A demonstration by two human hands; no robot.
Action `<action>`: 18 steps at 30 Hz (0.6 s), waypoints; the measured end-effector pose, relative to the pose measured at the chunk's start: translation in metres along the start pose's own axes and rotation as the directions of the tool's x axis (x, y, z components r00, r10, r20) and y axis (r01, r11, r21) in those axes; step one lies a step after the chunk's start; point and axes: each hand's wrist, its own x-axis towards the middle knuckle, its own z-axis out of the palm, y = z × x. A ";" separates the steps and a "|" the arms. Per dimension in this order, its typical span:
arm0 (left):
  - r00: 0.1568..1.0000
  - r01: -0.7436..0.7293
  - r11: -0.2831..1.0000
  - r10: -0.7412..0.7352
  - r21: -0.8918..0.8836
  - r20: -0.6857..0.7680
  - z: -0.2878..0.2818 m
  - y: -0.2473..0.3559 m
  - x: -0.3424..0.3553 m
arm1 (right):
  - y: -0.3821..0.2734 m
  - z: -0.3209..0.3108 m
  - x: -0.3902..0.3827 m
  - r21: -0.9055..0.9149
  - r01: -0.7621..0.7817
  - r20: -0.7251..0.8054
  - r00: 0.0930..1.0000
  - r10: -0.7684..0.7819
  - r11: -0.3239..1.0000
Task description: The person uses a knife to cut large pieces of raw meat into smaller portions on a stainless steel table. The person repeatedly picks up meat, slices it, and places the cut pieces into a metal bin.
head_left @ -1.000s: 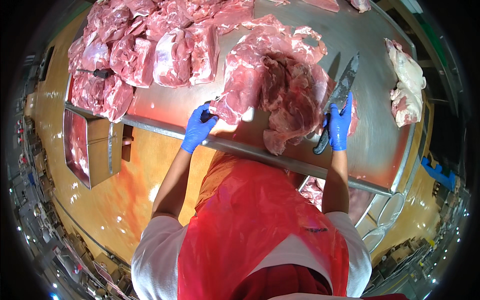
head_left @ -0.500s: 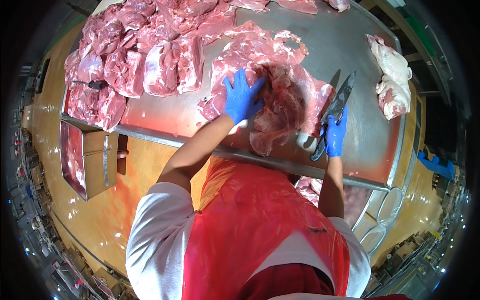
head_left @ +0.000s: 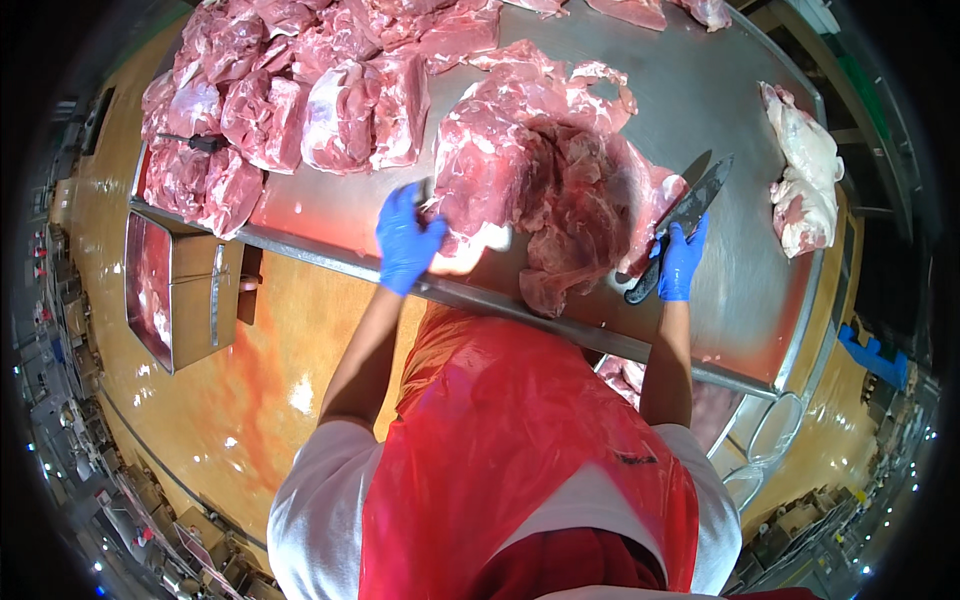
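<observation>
A large, opened-out cut of raw meat (head_left: 575, 190), pink to dark red, lies on the metal table in front of me. My left hand (head_left: 405, 245), in a blue glove, is at its left edge, with thumb and fingers around the rim of the flesh; the fingertips are partly hidden and blurred. Pale fat shows along the near edge beside that hand. My right hand (head_left: 680, 265), also gloved in blue, holds a knife (head_left: 705, 190) by its black handle on the meat's right side. The broad blade points away and to the right, over the table.
Several meat cuts (head_left: 265, 110) are piled at the table's far left, with a dark-handled tool (head_left: 205, 143) on them. A pale, skin-covered piece (head_left: 808, 170) lies at the right edge. Below the left edge stands a metal bin (head_left: 195, 290). The metal table (head_left: 730, 330) has a raised rim.
My left hand has moved from the top of the meat to its left edge. More pale fat shows there. My right hand keeps the knife in nearly the same place. The whole view has shifted slightly.
</observation>
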 end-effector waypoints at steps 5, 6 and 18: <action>0.872 0.490 0.663 -0.370 -0.566 0.322 -0.011 -0.050 -0.030 | -0.002 0.019 -0.003 -0.030 0.011 0.000 1.000 -0.011 0.999; 0.856 0.517 0.600 -0.365 -0.611 0.366 -0.008 -0.047 -0.028 | -0.003 0.020 -0.004 -0.010 -0.024 0.061 0.998 0.025 1.000; 0.851 0.517 0.298 -0.281 -0.803 0.443 0.016 0.079 0.056 | 0.005 0.022 -0.002 -0.144 -0.012 0.018 1.000 0.015 0.990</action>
